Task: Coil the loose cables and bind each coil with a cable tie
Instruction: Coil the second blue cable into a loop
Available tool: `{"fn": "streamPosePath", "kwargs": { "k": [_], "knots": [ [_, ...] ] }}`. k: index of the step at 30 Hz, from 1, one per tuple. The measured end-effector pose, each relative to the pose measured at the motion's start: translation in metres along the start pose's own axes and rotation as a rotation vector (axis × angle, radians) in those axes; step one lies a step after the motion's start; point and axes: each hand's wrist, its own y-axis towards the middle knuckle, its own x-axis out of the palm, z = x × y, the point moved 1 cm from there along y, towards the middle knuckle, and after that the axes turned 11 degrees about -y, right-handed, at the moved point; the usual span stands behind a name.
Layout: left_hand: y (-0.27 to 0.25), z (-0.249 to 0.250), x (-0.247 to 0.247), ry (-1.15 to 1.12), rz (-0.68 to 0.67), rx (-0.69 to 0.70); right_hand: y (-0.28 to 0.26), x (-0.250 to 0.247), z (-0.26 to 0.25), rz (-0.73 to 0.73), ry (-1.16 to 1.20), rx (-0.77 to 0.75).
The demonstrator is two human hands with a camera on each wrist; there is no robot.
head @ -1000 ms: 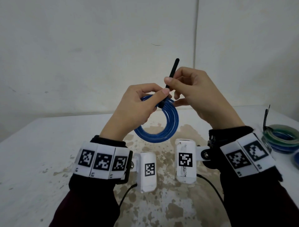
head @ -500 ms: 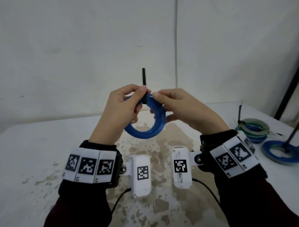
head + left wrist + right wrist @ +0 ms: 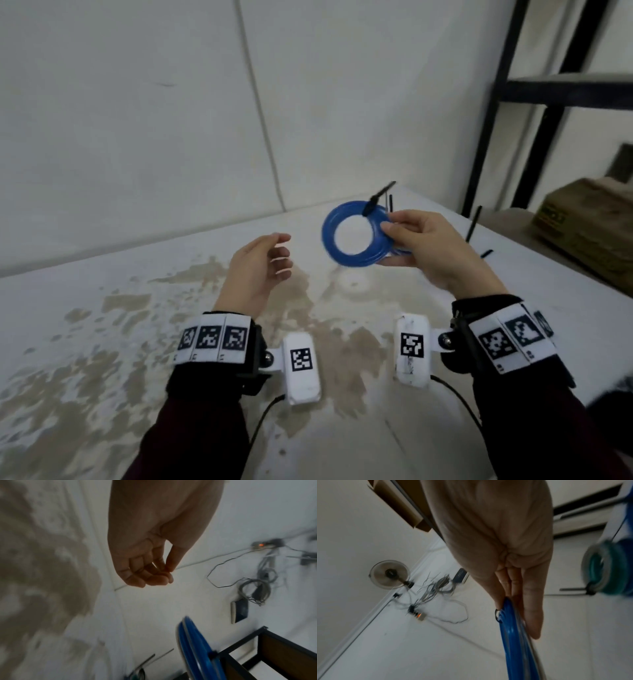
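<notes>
We pinched the glossy blue cable coil (image 3: 356,233) at its right edge with our right hand (image 3: 431,250), thumb on top. A black cable tie (image 3: 378,197) stuck up just above the grip. Our left hand (image 3: 257,270), loosely curled and holding nothing, hung well left of the ring, over the stained white table (image 3: 102,308).
</notes>
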Motion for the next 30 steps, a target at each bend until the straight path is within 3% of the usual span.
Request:
{"fn": "streamPosePath", "kwargs": {
  "k": [4,9,15,18,22,30],
  "knots": [
    [0.006,-0.036,0.021,-0.143,0.045,-0.191,0.003,-0.054,0.029,0.251,0.112,0.143],
    [0.011,-0.057,0.019,-0.205,0.123,-0.272,0.004,-0.086,0.056,0.436,0.131,0.260],
    [0.019,-0.064,0.010,-0.212,0.145,-0.316,0.011,-0.098,0.075,0.461,0.150,0.377],
    [0.020,-0.068,0.005,-0.260,0.161,-0.326,0.014,-0.104,0.080,0.471,0.032,0.430],
    [0.021,-0.070,-0.003,-0.370,0.176,-0.287,0.015,-0.107,0.086,0.477,-0.055,0.435],
    [0.019,-0.072,-0.005,-0.386,0.165,-0.257,0.020,-0.102,0.092,0.459,-0.095,0.483]
  ]
}}
